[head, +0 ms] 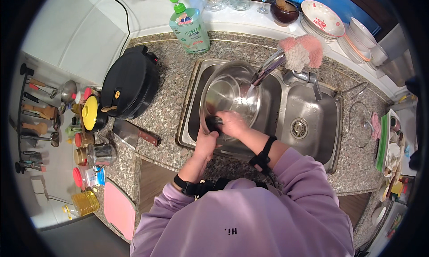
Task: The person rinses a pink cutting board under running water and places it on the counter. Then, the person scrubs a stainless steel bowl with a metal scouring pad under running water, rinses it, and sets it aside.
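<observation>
A large stainless steel pot (253,106) sits tilted in the left basin of a double sink, with water running into it from the chrome faucet (269,66). My left hand (204,144) grips a black handle or knob (212,123) at the near left rim. My right hand (232,123) is wet, fingers curled, by the same black part inside the rim; whether it holds something small is hidden. Light glares off the pot's inner wall. Pink and white cloths (301,52) hang over the faucet's top.
The empty-looking right basin (298,106) shows its drain. A cleaver (135,134) lies left of the sink, near a black electric griddle (130,84). A green pump bottle (191,30) stands behind. Bowls (323,20) line the sill; a glass lid (360,124) rests right.
</observation>
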Available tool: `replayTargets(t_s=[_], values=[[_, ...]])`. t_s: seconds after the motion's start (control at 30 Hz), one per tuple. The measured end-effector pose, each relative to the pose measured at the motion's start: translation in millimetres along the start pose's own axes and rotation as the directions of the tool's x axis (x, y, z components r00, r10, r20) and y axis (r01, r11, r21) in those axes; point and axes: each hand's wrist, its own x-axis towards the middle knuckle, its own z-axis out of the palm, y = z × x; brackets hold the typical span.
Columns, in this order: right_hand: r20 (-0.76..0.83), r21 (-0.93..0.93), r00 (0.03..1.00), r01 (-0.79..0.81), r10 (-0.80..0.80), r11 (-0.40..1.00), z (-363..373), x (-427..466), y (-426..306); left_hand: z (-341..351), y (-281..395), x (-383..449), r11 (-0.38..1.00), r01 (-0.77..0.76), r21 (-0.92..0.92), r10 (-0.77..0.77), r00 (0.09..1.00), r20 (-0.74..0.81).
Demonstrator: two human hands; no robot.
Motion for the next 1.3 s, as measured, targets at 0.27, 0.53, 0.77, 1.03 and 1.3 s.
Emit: replayTargets(t_s=[0.27,0.53,0.77,1.03,1.3], values=[[-0.562,-0.399,0.824,-0.201,-0.066,0.895,-47.3,31.9,56.6,-7.5,-3.4,-11.5,1.000,-0.013,-0.022,0.014,0.999,0.048],[-0.055,-0.193,0.980,-0.196,0.189,0.961,12.3,-33.0,32.3,-0.6,-9.4,-7.7,0.997,-0.048,-0.058,0.048,0.999,-0.001],[-0.232,-0.746,0.943,-0.016,-0.238,0.666,-74.2,9.1,76.9,-12.0,-3.3,-9.8,0.994,0.040,0.105,-0.049,0.995,0.082],[-0.190,-0.567,0.981,-0.084,-0.031,0.819,-53.1,-12.2,75.7,-8.8,0.3,-12.9,0.997,-0.077,-0.020,0.078,0.996,0.051],[-0.127,0.355,0.992,0.044,0.001,0.934,21.4,-23.3,14.6,-0.2,-7.8,-7.1,1.000,0.012,0.010,-0.013,0.998,0.069]])
